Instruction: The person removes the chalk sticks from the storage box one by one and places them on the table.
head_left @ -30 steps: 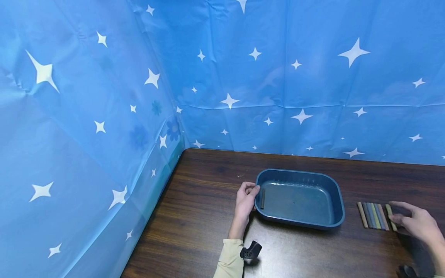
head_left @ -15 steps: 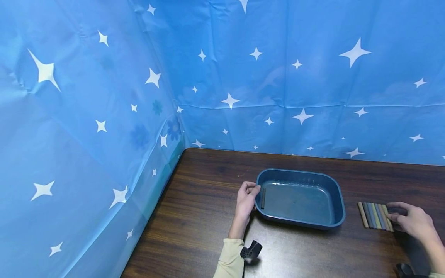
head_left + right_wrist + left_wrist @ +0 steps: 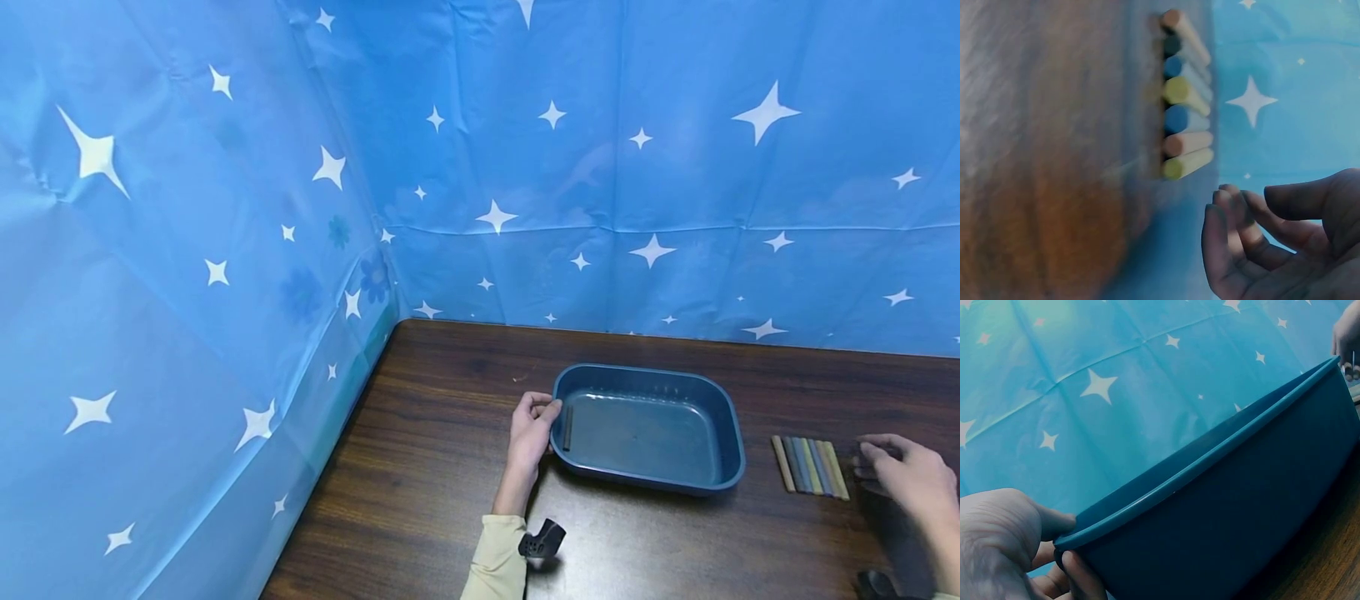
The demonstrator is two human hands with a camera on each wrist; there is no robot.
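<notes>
At its left end, my left hand [image 3: 531, 433] pinches the rim of a blue plastic tray [image 3: 645, 442]; the left wrist view shows the thumb [image 3: 1054, 524] over the rim and fingers beneath. Inside the tray, along its left wall, lies one dark stick [image 3: 567, 429]. To the right, several coloured chalk sticks [image 3: 808, 467] lie side by side on the table. A yellow-green chalk [image 3: 1188, 164] ends the row nearest my right hand [image 3: 911, 475]. That hand hovers just right of the row, fingers loosely bent, thumb apart, with nothing in it.
The dark wood table [image 3: 420, 467] meets a blue star-patterned sheet [image 3: 510, 167] at the back, and another side of it hangs at the left. A black wrist camera [image 3: 542, 540] sits by the left sleeve [image 3: 498, 554].
My right hand slid the yellow-green chalk left against the row, then let go and drew back to the right. My left hand and the tray have stayed put.
</notes>
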